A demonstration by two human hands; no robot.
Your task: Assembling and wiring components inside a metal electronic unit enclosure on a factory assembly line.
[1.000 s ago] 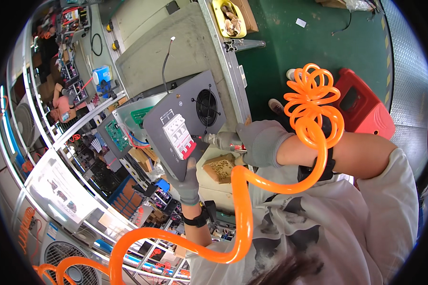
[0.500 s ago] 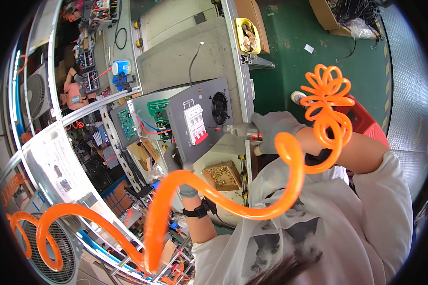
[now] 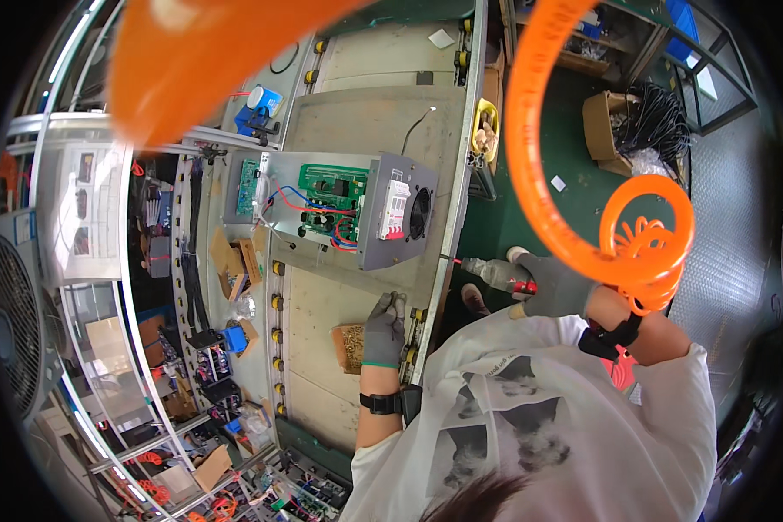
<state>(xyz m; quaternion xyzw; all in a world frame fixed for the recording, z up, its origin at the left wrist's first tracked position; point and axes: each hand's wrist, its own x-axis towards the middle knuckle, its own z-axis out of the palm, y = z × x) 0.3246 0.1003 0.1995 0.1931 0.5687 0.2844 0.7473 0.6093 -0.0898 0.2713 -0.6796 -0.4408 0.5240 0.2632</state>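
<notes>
My right hand (image 3: 558, 287), in a grey glove, is closed round an air screwdriver (image 3: 500, 275) with a clear body and a red part. Its thin bit points left, over the bench's near edge. My left hand (image 3: 384, 329), gloved in grey with a green cuff, hovers beside a small cardboard box of brass-coloured screws (image 3: 350, 348). Its fingers stretch forward, and nothing shows in them. Farther off stands an opened metal electrical unit (image 3: 322, 248), with green circuit boards (image 3: 329, 187), red and blue wires, a white breaker (image 3: 396, 209) and a black fan (image 3: 420, 214) on its grey end panel.
An orange coiled air hose (image 3: 531, 130) loops across the view, close overhead and beside my right arm. Rollers (image 3: 277, 335) line the bench. A yellow tray (image 3: 485, 130) sits past its right edge. On the floor is a carton of black cables (image 3: 609, 130).
My left hand has left the unit's panel and come back beside the screw box. The screwdriver has drawn away from the panel to the right. The unit now shows more of its open inside.
</notes>
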